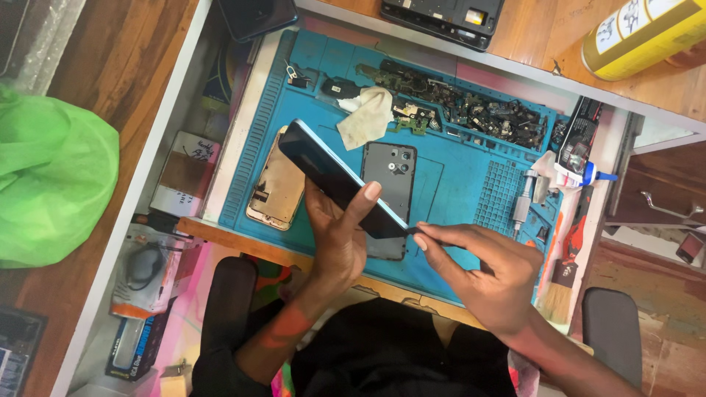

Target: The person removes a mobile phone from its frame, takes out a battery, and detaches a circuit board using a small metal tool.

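Above mat (456,184), phone (334,176) tilted upper-left to lower-right.

The left hand (340,235) is raised, palm up, fingers (365,198) curled in a grip. The right hand (485,272) reaches leftward, fingers pinched together

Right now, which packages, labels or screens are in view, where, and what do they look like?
Dark glossy phone screen panel: tilted, held in left hand, centre.
Yellow cylindrical can with white label: top right, lying on wood.
White-and-brown labelled flat box: left of blue mat.
Orange-and-clear blister package: lower left.
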